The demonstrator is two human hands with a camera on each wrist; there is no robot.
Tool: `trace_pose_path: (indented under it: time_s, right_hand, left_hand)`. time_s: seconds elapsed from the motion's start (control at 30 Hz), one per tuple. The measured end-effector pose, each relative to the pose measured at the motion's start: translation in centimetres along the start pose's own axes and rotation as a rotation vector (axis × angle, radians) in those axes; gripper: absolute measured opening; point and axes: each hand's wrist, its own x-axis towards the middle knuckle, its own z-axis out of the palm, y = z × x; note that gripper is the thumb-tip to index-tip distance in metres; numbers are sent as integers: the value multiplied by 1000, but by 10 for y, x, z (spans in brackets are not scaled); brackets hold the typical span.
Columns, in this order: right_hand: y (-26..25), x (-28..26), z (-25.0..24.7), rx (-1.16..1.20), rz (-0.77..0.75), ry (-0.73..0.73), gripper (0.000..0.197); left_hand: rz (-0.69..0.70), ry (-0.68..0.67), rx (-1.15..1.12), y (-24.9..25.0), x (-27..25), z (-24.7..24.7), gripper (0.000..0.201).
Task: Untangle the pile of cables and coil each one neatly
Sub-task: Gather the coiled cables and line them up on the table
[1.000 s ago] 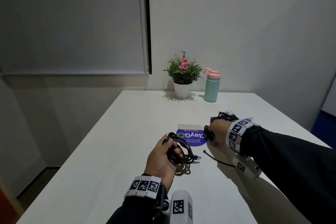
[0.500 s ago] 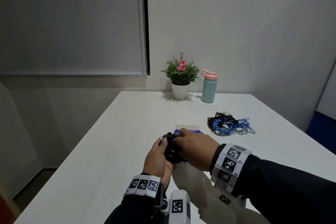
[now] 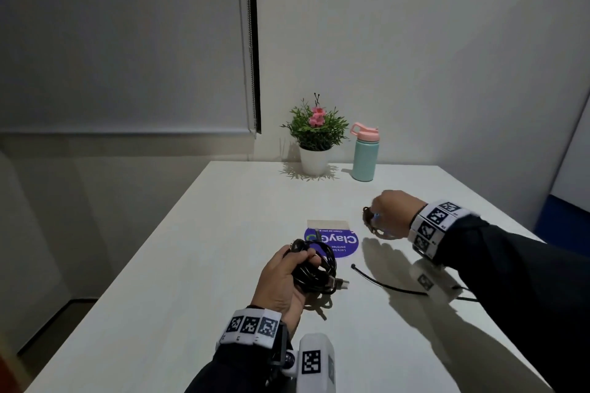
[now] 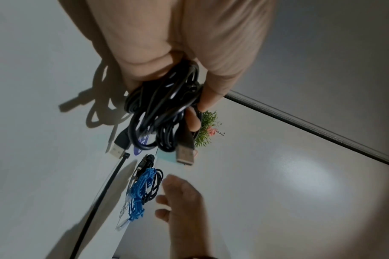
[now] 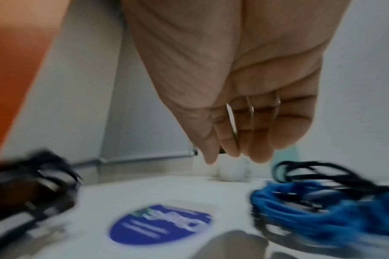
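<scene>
My left hand grips a coiled black USB cable just above the white table. In the left wrist view its fingers curl round the coil, and two USB plugs hang out below. My right hand hovers over the tangled pile of blue and black cables and hides most of it. The pile lies beside that hand, whose fingers are loose and hold nothing. The right wrist view is blurred; the fingers point down, left of the blue pile.
A black cable tie lies on the table between my hands. A purple round sticker is stuck beyond the coil. A potted plant and a teal bottle with a pink lid stand at the far edge by the wall.
Half a second ago my right hand was at the black coil beside my left hand. It has since swung right and forward to the blue and black pile. The left hand has barely moved.
</scene>
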Motion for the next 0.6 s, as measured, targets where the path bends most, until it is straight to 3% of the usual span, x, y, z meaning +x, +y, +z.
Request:
trace_pose_path:
  time_s: [0.07, 0.23, 0.3, 0.4, 0.6]
  right_hand:
    - [19, 13, 14, -113, 61, -93, 28]
    - [40, 21, 39, -97, 61, -173, 39]
    - [38, 21, 45, -92, 49, -162, 36]
    - [38, 20, 48, -87, 64, -93, 36]
    - [37, 19, 48, 93, 76, -22, 30]
  left_hand:
    - [-31, 2, 3, 0, -1, 2, 13]
    - [-11, 73, 17, 2, 1, 1, 11]
    - [11, 78, 17, 2, 2, 0, 4]
    - [52, 77, 67, 0, 4, -2, 15]
    - [27, 58, 147, 0, 3, -5, 10]
